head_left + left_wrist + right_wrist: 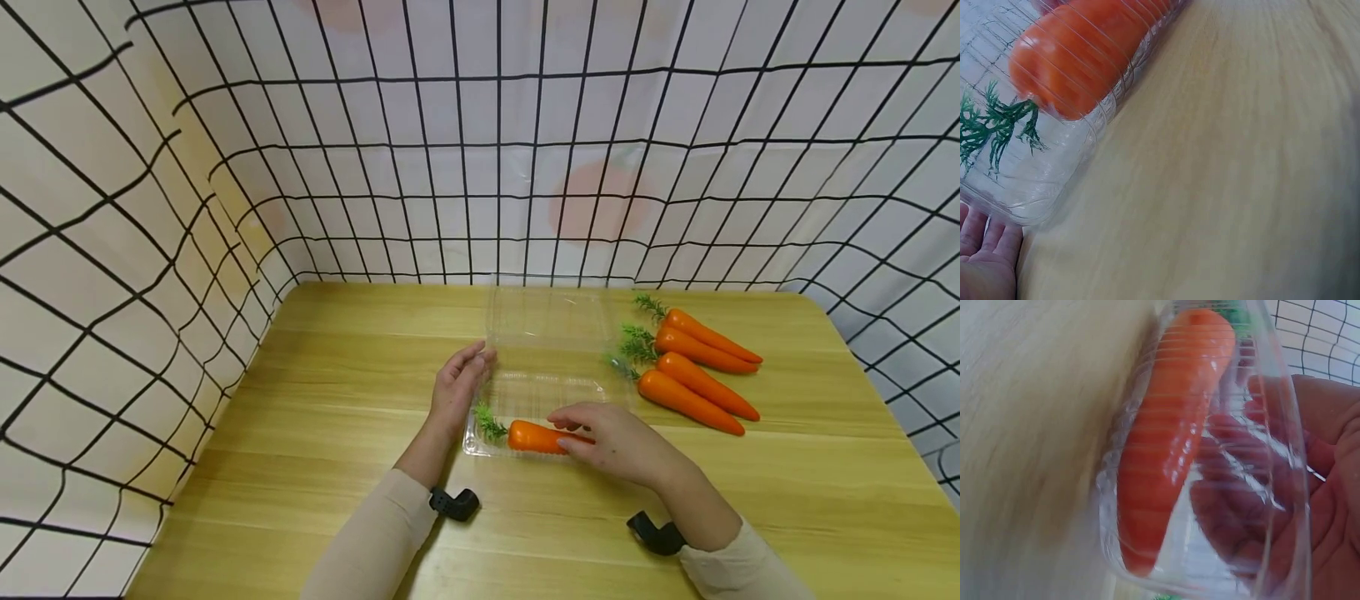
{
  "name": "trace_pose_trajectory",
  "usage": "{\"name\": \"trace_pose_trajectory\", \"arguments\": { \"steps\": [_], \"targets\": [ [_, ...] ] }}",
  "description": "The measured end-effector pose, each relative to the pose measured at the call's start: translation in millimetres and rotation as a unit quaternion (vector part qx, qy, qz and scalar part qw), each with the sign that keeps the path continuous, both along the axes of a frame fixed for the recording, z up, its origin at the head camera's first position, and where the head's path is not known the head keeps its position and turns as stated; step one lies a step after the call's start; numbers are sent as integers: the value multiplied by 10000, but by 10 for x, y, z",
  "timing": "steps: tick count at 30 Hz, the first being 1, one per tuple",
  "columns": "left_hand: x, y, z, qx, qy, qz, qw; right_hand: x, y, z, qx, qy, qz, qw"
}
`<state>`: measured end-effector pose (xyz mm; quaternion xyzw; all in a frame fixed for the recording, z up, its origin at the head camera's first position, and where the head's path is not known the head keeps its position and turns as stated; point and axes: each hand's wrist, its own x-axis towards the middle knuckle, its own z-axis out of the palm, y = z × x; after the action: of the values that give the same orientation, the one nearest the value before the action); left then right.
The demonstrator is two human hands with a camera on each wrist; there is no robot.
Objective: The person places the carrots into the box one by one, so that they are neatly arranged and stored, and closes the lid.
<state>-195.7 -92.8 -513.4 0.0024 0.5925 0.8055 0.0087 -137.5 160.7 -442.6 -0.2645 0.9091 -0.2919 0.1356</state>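
Observation:
An orange carrot with a green leafy top lies along the near side of a clear plastic clamshell box, its leaves toward the left end. My right hand reaches into the box over the carrot's thin end, fingers loosely bent. In the right wrist view, the fingers show through the clear wall with a gap between them and the carrot. My left hand rests at the box's left side, its fingers extended. The left wrist view shows those fingertips right at the box corner.
Several more carrots with green tops lie side by side on the wooden table, right of the box. The clear lid stands raised at the back. Black wire grid panels enclose the table's back and sides.

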Motion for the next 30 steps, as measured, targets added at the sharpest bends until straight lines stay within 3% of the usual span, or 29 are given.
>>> {"name": "trace_pose_trajectory", "arguments": {
  "steps": [4,11,15,21,30],
  "targets": [
    [-13,-4,0,22,-7,-38,10000,36,55,76,-89,-193,-378,9991],
    [-7,-1,5,-26,40,6,10000,55,272,224,-278,418,-861,9950],
    [-1,6,14,33,43,-8,10000,60,464,276,-375,550,-1019,9926],
    [-10,-2,16,49,9,2,10000,36,726,273,-271,885,-1323,9869],
    [-4,-15,-5,107,9,-33,9999,1,1063,245,-60,710,-1887,9795]
  ]
}}
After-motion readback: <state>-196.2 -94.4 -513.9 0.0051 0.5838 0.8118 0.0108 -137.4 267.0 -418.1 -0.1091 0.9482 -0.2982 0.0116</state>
